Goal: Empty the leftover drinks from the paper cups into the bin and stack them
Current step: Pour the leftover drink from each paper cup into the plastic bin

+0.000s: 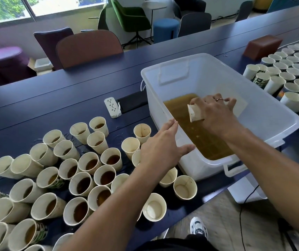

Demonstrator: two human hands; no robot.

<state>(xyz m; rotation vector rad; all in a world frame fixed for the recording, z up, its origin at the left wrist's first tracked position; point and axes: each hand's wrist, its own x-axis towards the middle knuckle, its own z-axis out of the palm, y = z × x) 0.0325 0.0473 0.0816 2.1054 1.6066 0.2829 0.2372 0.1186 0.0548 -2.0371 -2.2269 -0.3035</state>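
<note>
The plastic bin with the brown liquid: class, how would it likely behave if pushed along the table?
The bin is probably heavy: brown liquid covers its floor. A shove would likely slosh it. Its thin translucent walls may flex.

Both arms are bare from the hands all the way up to where the view ends. No sleeves show on them. There is no watch and no band on either wrist.

The right hand (215, 113) has one thin ring (219, 99) on a finger. The ring looks shiny, with a warm pink-gold tint. The left hand (160, 144) has no ring that can be seen. The nails look short and plain.

Low down in the middle there is a bit of black clothing (174, 244). Below the arms, one shoe (198, 227) shows. It is a sneaker, white and grey with dark marks and laces.
</note>
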